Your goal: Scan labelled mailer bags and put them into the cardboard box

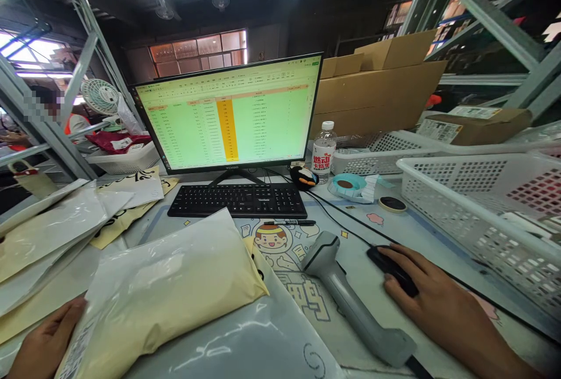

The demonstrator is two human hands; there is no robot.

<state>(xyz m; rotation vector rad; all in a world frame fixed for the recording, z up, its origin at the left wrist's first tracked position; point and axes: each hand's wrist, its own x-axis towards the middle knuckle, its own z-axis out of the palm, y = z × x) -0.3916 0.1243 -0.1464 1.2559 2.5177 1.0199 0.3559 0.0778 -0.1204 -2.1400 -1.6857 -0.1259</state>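
1. Package point(175, 291), plump and pale yellow with a whiter far part, lies at the near left, on top of a glossy bag point(263, 338) marked with a dotted swirl.
2. The left hand point(50, 338), at the near left corner, holds the package's left edge with thumb and bent fingers close together; a printed label point(79, 352) shows just right of the fingers.
3. At the near right, the right hand point(442, 300) holds a black mouse point(397, 268), its fingers laid over the top and the thumb along the near side.
4. Between package and mouse, a grey handheld scanner point(350, 303) lies on a cartoon-printed mat point(289, 256), its head pointing to the far left.
5. A black keyboard point(239, 200) sits beyond the package, with a black pen point(289, 223) just beside its near edge. Behind it stands a monitor point(228, 116) showing a spreadsheet with one orange column; the text is too small to read.
6. Right of the keyboard are a small black plush toy point(302, 176), an upright bottle point(324, 154) and a turquoise roll point(350, 185).
7. On the left, more mailers point(48, 233) lie piled up beyond the left hand.
8. On the right, a white perforated basket point(464, 192) stands beyond the right hand; cardboard boxes point(377, 98) rise farther off, behind the bottle.
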